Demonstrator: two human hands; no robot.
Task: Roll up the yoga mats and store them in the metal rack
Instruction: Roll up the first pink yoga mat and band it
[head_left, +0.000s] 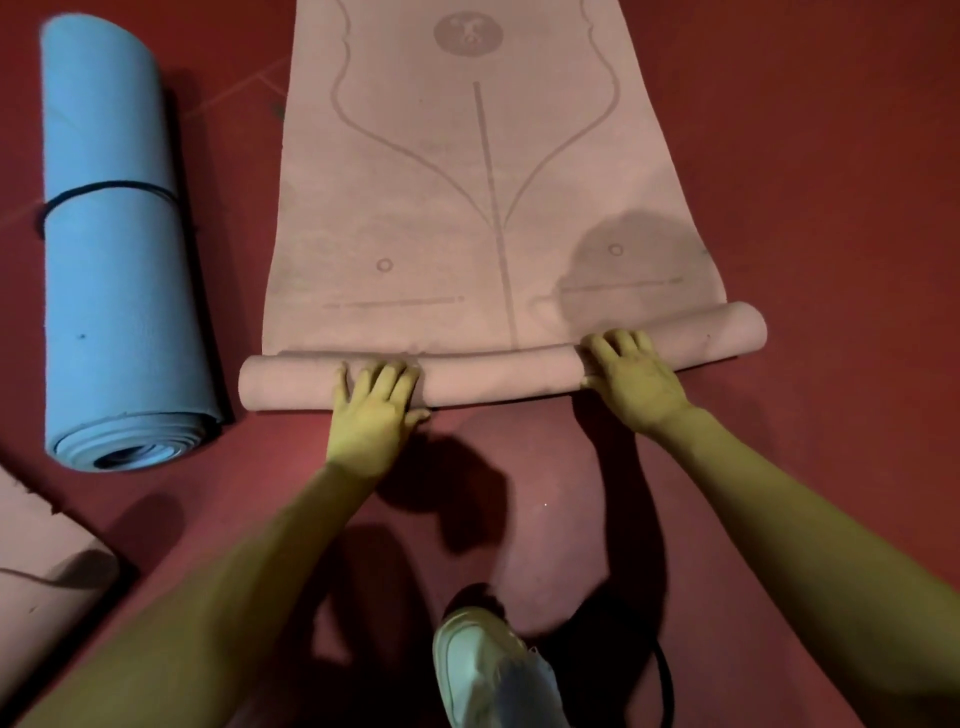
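Observation:
A pink yoga mat (467, 208) with printed alignment lines lies flat on the red floor and stretches away from me. Its near end is wound into a thin roll (498, 369) that runs across the view. My left hand (376, 410) presses palm down on the left part of the roll, fingers spread over its top. My right hand (631, 376) rests the same way on the right part. To the left lies a blue yoga mat (114, 260), fully rolled and bound by a dark strap. No metal rack is in view.
A corner of another pink mat (47, 566) shows at the bottom left. My white shoe (488, 670) stands on the red floor (831, 182) below the roll, with a dark cord beside it. Bare floor lies to the right of the pink mat.

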